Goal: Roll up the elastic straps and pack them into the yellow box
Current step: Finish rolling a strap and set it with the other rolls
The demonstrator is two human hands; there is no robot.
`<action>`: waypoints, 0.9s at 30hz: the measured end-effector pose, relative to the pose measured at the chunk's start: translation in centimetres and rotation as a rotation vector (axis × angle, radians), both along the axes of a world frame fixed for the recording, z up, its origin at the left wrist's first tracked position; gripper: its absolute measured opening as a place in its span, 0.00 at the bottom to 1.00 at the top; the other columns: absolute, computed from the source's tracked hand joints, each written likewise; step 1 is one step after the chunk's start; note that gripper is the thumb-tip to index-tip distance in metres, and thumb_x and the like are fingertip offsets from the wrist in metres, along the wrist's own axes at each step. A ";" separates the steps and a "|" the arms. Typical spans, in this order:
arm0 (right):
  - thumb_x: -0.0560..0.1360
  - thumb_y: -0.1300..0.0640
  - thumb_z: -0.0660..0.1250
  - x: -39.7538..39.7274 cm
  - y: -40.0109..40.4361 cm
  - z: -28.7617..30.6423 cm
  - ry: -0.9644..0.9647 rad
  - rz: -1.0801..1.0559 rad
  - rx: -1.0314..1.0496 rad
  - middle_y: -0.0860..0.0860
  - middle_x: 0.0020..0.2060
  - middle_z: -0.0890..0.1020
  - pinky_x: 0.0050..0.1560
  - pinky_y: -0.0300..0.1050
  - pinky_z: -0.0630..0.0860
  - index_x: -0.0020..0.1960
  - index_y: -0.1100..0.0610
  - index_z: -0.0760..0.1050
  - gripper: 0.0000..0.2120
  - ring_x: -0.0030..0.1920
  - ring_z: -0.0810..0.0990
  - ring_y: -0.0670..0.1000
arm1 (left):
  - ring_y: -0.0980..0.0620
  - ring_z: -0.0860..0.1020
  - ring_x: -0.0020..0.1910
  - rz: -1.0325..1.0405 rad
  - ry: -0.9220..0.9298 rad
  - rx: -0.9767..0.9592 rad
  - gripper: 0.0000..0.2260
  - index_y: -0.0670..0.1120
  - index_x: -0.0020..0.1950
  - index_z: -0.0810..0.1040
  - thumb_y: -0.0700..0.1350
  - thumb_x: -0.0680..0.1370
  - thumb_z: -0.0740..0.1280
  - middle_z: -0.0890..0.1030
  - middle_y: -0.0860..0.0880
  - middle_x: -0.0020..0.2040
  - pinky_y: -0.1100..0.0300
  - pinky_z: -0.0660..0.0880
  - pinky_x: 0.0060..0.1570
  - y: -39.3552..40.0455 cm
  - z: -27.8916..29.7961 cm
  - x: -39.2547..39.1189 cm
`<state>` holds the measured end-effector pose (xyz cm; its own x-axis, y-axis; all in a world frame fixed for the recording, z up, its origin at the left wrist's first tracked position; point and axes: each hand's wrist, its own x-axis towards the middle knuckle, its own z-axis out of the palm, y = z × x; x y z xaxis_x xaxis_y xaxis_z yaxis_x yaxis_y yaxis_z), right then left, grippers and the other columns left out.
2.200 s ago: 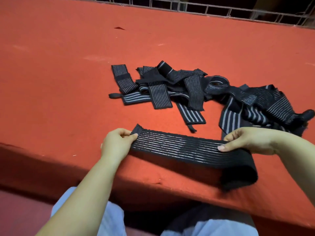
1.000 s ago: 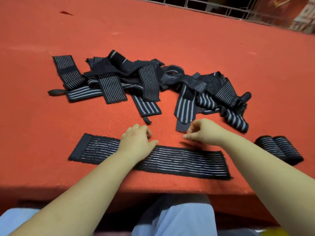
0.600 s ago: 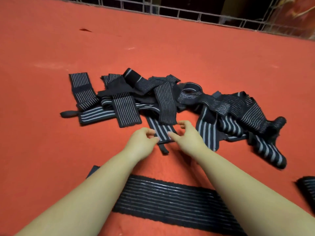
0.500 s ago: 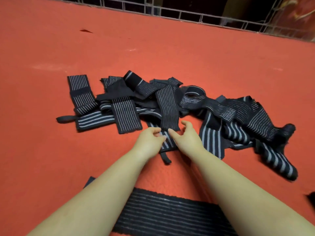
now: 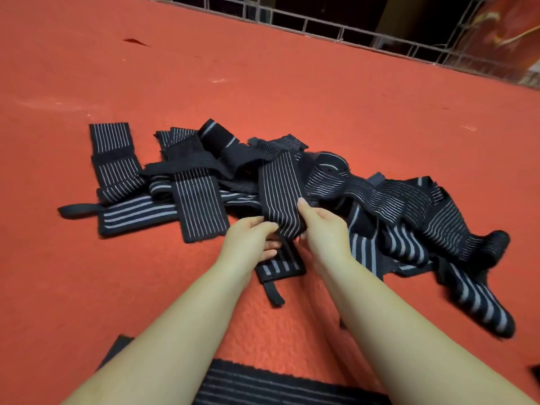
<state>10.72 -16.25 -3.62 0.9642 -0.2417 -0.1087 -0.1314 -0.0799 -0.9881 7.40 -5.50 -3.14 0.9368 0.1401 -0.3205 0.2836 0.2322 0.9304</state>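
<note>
Felt-topped red table (image 5: 292,92) carries a tangled heap of black elastic straps (image 5: 380,197) mid-surface; one wide strap (image 5: 263,387) lies flat at the near edge. Step in hand, I'd say: picking the next strap to roll. Left hand (image 5: 248,244) and right hand (image 5: 324,229) pinch the near end of a fine-striped strap (image 5: 280,194) from both sides. Next: pull it free of the overlapping straps, lay it flat. Yellow box not in view.

- Heap of straps (image 5: 292,194) lies mid-table (image 5: 263,89) — wire fence (image 5: 350,36) behind it, at twelve o'clock.
- Both hands, left hand (image 5: 251,244) and right hand (image 5: 324,232), meet at the heap's six o'clock edge.
- Flat strap (image 5: 263,384) lies nearest, at six o'clock — under the forearms.
</note>
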 end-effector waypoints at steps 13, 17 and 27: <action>0.72 0.43 0.67 -9.9 -2.6 5.9 0.026 0.194 -0.072 0.49 0.41 0.85 0.52 0.48 0.76 0.43 0.58 0.81 0.18 0.45 0.82 0.50 | 0.53 0.79 0.47 -0.108 -0.254 0.125 0.07 0.50 0.46 0.78 0.38 0.78 0.63 0.81 0.51 0.46 0.61 0.74 0.51 -2.1 5.1 -6.9; 0.72 0.52 0.70 -10.2 -3.3 8.6 0.182 0.174 0.149 0.56 0.41 0.85 0.52 0.53 0.79 0.48 0.61 0.81 0.13 0.44 0.84 0.57 | 0.55 0.80 0.52 -0.450 -0.281 0.235 0.06 0.51 0.51 0.78 0.40 0.77 0.66 0.82 0.53 0.50 0.60 0.74 0.58 -1.9 5.1 -9.9; 0.70 0.69 0.56 -13.2 -3.1 10.0 0.280 0.231 0.019 0.58 0.33 0.71 0.18 0.35 0.63 0.36 0.62 0.70 0.08 0.21 0.69 0.49 | 0.48 0.78 0.42 -0.449 0.061 -0.526 0.15 0.44 0.48 0.78 0.51 0.66 0.67 0.82 0.46 0.41 0.56 0.72 0.50 0.7 4.6 -12.8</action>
